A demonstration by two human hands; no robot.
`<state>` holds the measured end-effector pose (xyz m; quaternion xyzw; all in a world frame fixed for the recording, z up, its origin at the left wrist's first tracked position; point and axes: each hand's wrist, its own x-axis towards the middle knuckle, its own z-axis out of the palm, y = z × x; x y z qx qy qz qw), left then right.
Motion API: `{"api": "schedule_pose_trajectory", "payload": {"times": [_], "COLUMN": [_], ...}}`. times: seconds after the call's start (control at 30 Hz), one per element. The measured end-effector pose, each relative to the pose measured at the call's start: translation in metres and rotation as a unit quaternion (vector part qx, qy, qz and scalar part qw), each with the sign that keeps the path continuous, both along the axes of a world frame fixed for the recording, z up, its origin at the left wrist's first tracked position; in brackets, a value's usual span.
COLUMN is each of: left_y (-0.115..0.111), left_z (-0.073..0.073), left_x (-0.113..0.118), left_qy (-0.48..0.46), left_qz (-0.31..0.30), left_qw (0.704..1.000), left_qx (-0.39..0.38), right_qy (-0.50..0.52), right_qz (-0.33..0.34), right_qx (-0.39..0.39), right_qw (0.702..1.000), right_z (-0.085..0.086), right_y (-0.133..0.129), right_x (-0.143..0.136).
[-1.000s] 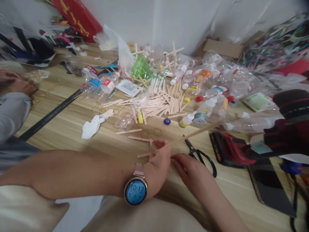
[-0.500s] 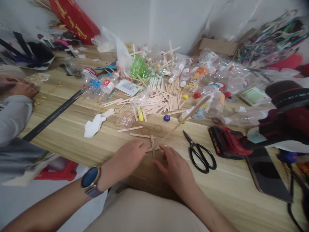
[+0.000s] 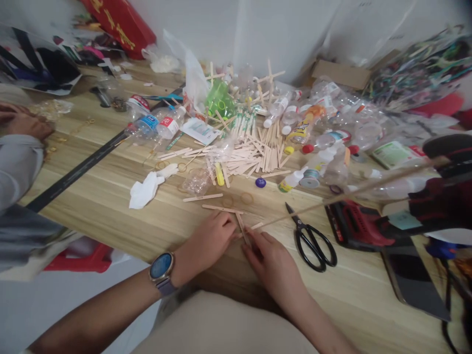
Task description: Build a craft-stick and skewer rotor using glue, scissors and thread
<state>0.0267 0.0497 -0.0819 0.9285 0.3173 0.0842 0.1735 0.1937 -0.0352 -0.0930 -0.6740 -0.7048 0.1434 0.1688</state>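
Observation:
My left hand [image 3: 212, 238], with a watch on its wrist, is closed in a pinch at the left side of a few crossed craft sticks [image 3: 240, 223]. Opposite it, my right hand [image 3: 276, 258] grips the lower end of the same sticks between thumb and fingers. A long thin wooden stick [image 3: 317, 204] slants from the right fingers up to the right, over the scissors. Exactly how the sticks join is hidden by my fingers. Just beyond my hands lies another craft stick [image 3: 217, 209], close to the top of the crossed ones.
Black-handled scissors [image 3: 313, 243] lie right of my hands, near a red power tool [image 3: 357, 221] and a phone [image 3: 416, 280]. Farther back are loose craft sticks [image 3: 247, 155], a purple cap [image 3: 260, 182] and plastic bottles [image 3: 332, 140]. Another person's hands [image 3: 25, 120] rest at the left.
The long thin stick has swung down to the right, now crossing above the scissors and power tool. The crossed sticks have tilted, and my left fingers have closed in on them.

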Motion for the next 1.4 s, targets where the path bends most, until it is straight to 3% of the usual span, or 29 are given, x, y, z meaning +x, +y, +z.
{"api": "schedule_pose_trajectory", "payload": {"times": [0.17, 0.33, 0.5, 0.83, 1.4], "left_y": [0.019, 0.000, -0.019, -0.016, -0.018], "left_z": [0.004, 0.010, 0.008, 0.002, 0.002], "left_x": [-0.002, 0.005, 0.015, 0.017, 0.018], "left_qy": [0.006, -0.002, 0.010, 0.012, 0.036], "left_qz": [0.024, -0.022, 0.005, 0.000, -0.003], "left_qw": [0.999, 1.000, 0.999, 0.998, 0.999], "left_qx": [0.028, 0.001, -0.044, -0.063, -0.040], "right_qy": [-0.004, 0.003, 0.024, 0.098, 0.088], "right_qz": [0.008, 0.008, 0.028, 0.041, 0.023], "right_qx": [0.005, 0.017, 0.012, 0.040, 0.064], "right_qw": [1.000, 1.000, 0.999, 0.994, 0.994], "right_z": [0.001, 0.002, 0.000, 0.003, -0.002], "right_y": [-0.002, -0.003, -0.004, -0.001, -0.006], "right_x": [0.007, 0.010, 0.011, 0.011, 0.007]}}
